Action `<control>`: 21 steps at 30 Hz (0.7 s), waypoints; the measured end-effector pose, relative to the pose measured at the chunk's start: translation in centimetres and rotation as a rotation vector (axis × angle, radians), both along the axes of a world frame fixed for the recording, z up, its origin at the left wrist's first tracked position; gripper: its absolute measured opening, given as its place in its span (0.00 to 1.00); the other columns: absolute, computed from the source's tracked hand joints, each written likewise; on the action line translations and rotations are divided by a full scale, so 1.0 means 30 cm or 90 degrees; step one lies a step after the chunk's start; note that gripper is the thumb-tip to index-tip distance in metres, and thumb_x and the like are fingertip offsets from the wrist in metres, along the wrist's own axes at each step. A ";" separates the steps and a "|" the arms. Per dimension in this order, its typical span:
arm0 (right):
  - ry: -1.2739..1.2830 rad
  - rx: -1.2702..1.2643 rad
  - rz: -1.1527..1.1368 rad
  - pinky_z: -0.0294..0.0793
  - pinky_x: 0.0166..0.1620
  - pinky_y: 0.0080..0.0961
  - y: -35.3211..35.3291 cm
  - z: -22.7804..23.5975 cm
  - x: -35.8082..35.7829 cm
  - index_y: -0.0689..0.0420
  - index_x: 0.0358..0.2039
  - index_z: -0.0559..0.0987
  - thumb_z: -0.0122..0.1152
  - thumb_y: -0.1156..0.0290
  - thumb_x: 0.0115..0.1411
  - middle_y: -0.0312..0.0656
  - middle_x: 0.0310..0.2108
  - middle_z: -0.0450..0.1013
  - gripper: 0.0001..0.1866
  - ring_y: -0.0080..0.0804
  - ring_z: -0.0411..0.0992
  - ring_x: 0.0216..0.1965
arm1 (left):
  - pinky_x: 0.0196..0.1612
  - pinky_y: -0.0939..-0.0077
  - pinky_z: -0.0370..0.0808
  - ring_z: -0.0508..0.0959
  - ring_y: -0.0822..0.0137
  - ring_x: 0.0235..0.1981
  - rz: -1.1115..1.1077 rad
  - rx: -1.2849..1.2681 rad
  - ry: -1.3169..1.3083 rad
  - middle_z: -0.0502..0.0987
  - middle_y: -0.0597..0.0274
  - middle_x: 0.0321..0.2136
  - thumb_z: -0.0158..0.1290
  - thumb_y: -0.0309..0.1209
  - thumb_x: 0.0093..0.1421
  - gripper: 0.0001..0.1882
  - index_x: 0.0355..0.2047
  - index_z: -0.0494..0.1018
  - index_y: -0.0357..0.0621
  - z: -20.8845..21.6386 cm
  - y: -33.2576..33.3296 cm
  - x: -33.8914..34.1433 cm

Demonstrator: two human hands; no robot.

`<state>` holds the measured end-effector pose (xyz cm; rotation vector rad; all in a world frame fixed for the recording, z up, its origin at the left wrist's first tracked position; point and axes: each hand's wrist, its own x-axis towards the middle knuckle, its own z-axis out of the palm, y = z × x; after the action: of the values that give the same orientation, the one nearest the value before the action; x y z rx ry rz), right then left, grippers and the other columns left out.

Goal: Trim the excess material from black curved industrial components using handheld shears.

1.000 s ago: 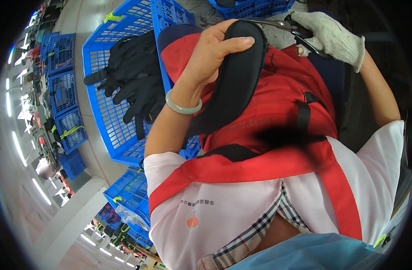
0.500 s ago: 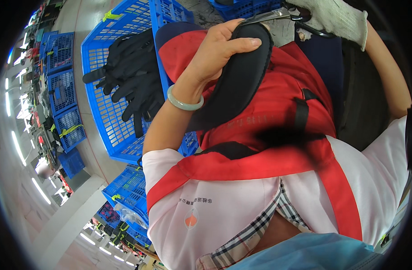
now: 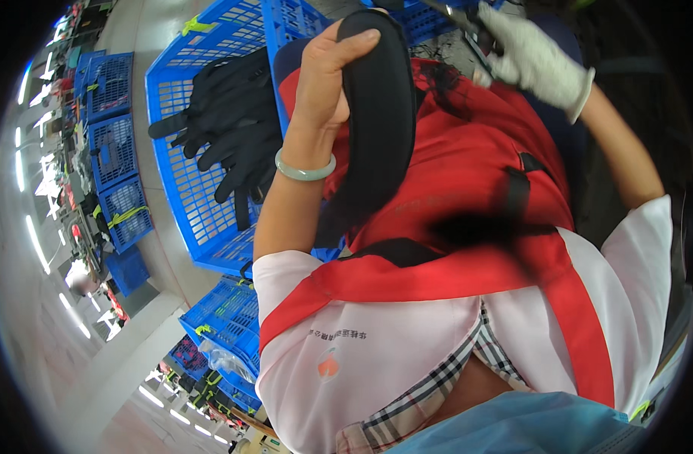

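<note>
My bare left hand (image 3: 321,85), with a pale bangle at the wrist, grips a long black padded strap (image 3: 382,113) near its upper end. The thumb lies across the strap's face, and its lower part curves down in front of my red apron (image 3: 475,159). To the right, my right hand (image 3: 539,66) in a whitish knit glove is closed around a pair of scissors (image 3: 473,32). Their blades point up and left, apart from the strap. Loose black threads (image 3: 443,82) lie on the apron between my hands.
At my left stands a blue plastic crate (image 3: 181,189) with several black straps (image 3: 229,113) heaped in it. More blue crates (image 3: 222,314) stand behind it, and others (image 3: 108,136) line the far left. Another blue crate (image 3: 430,23) is ahead.
My left hand has moved left and up with the strap, which hangs more upright. The scissors have come away from the strap's end, and my gloved right hand is lower.
</note>
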<state>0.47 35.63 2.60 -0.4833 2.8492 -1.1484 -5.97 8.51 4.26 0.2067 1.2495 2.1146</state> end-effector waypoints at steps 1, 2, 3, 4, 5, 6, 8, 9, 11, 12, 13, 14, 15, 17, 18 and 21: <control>-0.066 -0.044 -0.034 0.74 0.32 0.37 -0.037 -0.032 0.040 0.59 0.45 0.68 0.67 0.64 0.53 0.48 0.27 0.73 0.24 0.43 0.75 0.26 | 0.34 0.75 0.81 0.81 0.65 0.28 0.003 -0.005 0.005 0.79 0.54 0.31 0.52 0.23 0.58 0.10 0.40 0.74 0.33 0.004 -0.010 -0.010; -0.027 -0.014 -0.050 0.74 0.33 0.38 -0.079 -0.056 0.068 0.60 0.46 0.68 0.70 0.58 0.49 0.47 0.28 0.74 0.29 0.46 0.75 0.28 | 0.34 0.74 0.81 0.81 0.65 0.29 0.026 0.018 -0.019 0.79 0.54 0.31 0.51 0.23 0.59 0.09 0.40 0.73 0.33 0.012 -0.017 -0.018; 0.012 0.016 -0.068 0.74 0.34 0.38 -0.117 -0.081 0.091 0.60 0.46 0.68 0.72 0.52 0.45 0.47 0.29 0.75 0.35 0.49 0.75 0.29 | 0.34 0.73 0.81 0.81 0.64 0.29 0.047 0.041 -0.043 0.79 0.54 0.31 0.50 0.23 0.59 0.09 0.40 0.73 0.33 0.016 -0.022 -0.024; 0.026 -0.015 -0.088 0.74 0.34 0.38 -0.154 -0.112 0.107 0.61 0.46 0.69 0.73 0.51 0.43 0.47 0.30 0.75 0.36 0.50 0.75 0.29 | 0.33 0.72 0.81 0.81 0.63 0.29 0.063 0.048 -0.048 0.79 0.53 0.31 0.49 0.23 0.60 0.08 0.39 0.72 0.33 0.018 -0.022 -0.020; 0.040 -0.045 -0.108 0.75 0.33 0.37 -0.184 -0.129 0.116 0.61 0.45 0.69 0.74 0.51 0.42 0.47 0.30 0.75 0.37 0.50 0.75 0.29 | 0.33 0.72 0.81 0.81 0.63 0.29 0.059 0.046 -0.046 0.79 0.53 0.31 0.49 0.23 0.60 0.08 0.39 0.72 0.33 0.019 -0.021 -0.017; 0.002 -0.035 -0.126 0.75 0.33 0.37 -0.217 -0.120 0.110 0.62 0.45 0.69 0.75 0.49 0.41 0.47 0.29 0.75 0.39 0.50 0.75 0.30 | 0.33 0.73 0.81 0.81 0.63 0.29 0.055 0.048 -0.045 0.79 0.53 0.31 0.49 0.23 0.60 0.08 0.39 0.72 0.33 0.022 -0.024 -0.015; -0.025 -0.026 -0.145 0.74 0.33 0.37 -0.239 -0.110 0.091 0.61 0.45 0.69 0.75 0.49 0.40 0.47 0.29 0.75 0.39 0.49 0.75 0.31 | 0.33 0.73 0.81 0.81 0.63 0.29 0.049 0.049 -0.042 0.79 0.53 0.31 0.50 0.23 0.59 0.08 0.39 0.72 0.33 0.023 -0.027 -0.007; -0.054 -0.012 -0.161 0.74 0.33 0.37 -0.240 -0.104 0.084 0.61 0.45 0.69 0.75 0.49 0.40 0.47 0.28 0.75 0.39 0.48 0.76 0.31 | 0.33 0.73 0.81 0.81 0.64 0.29 0.061 0.031 -0.030 0.79 0.53 0.31 0.50 0.23 0.59 0.08 0.39 0.72 0.33 0.024 -0.025 0.000; -0.004 0.034 -0.165 0.74 0.32 0.37 -0.236 -0.107 0.076 0.60 0.43 0.71 0.73 0.51 0.45 0.45 0.26 0.74 0.33 0.47 0.74 0.27 | 0.33 0.73 0.81 0.81 0.64 0.28 0.074 0.016 -0.016 0.79 0.54 0.31 0.50 0.23 0.59 0.08 0.39 0.72 0.33 0.021 -0.030 -0.002; -0.011 -0.081 -0.141 0.74 0.30 0.34 -0.223 -0.109 0.072 0.60 0.41 0.71 0.71 0.52 0.48 0.42 0.25 0.74 0.29 0.42 0.74 0.25 | 0.33 0.73 0.81 0.81 0.65 0.28 0.066 0.021 -0.020 0.79 0.54 0.31 0.51 0.23 0.59 0.08 0.38 0.72 0.33 0.021 -0.029 -0.004; -0.020 -0.197 -0.116 0.74 0.29 0.31 -0.205 -0.124 0.071 0.60 0.39 0.72 0.69 0.54 0.51 0.40 0.24 0.73 0.25 0.38 0.73 0.23 | 0.33 0.74 0.81 0.81 0.65 0.28 0.056 0.025 -0.026 0.79 0.54 0.31 0.51 0.23 0.59 0.07 0.37 0.72 0.33 0.016 -0.021 -0.005; -0.118 -0.315 -0.121 0.70 0.24 0.23 -0.192 -0.166 0.067 0.60 0.36 0.73 0.64 0.57 0.57 0.36 0.22 0.72 0.18 0.26 0.70 0.19 | 0.33 0.74 0.81 0.81 0.65 0.28 0.055 0.031 -0.024 0.79 0.54 0.31 0.51 0.23 0.59 0.07 0.37 0.72 0.33 0.016 -0.010 -0.004; -0.117 -0.315 -0.114 0.70 0.24 0.23 -0.198 -0.144 0.063 0.60 0.36 0.73 0.64 0.57 0.57 0.36 0.22 0.72 0.18 0.26 0.70 0.19 | 0.33 0.75 0.81 0.81 0.66 0.28 0.059 0.014 -0.004 0.79 0.55 0.31 0.51 0.25 0.60 0.08 0.38 0.73 0.34 0.020 -0.011 0.001; -0.276 -0.463 -0.140 0.66 0.20 0.18 -0.208 -0.056 0.055 0.58 0.36 0.74 0.60 0.57 0.60 0.33 0.21 0.71 0.16 0.17 0.67 0.18 | 0.33 0.77 0.80 0.81 0.67 0.28 0.064 0.004 0.017 0.79 0.56 0.31 0.52 0.26 0.61 0.08 0.39 0.74 0.34 0.019 0.002 0.007; -0.326 -0.600 -0.105 0.66 0.19 0.17 -0.201 -0.026 0.036 0.56 0.35 0.74 0.58 0.58 0.61 0.32 0.21 0.71 0.14 0.17 0.66 0.16 | 0.34 0.79 0.79 0.80 0.70 0.29 0.069 -0.005 0.040 0.79 0.59 0.32 0.51 0.29 0.63 0.10 0.40 0.74 0.35 0.015 0.026 0.010; -0.416 -0.511 -0.069 0.71 0.24 0.12 -0.187 0.000 -0.086 0.57 0.52 0.71 0.52 0.59 0.66 0.37 0.33 0.77 0.19 0.18 0.71 0.22 | 0.48 0.78 0.69 0.73 0.69 0.44 0.139 -0.129 0.288 0.75 0.60 0.42 0.49 0.33 0.66 0.15 0.48 0.72 0.36 0.009 0.117 0.026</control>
<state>-2.10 30.02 2.60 0.0591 1.8139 -1.9931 -5.19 12.02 4.55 0.4994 1.8105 2.1738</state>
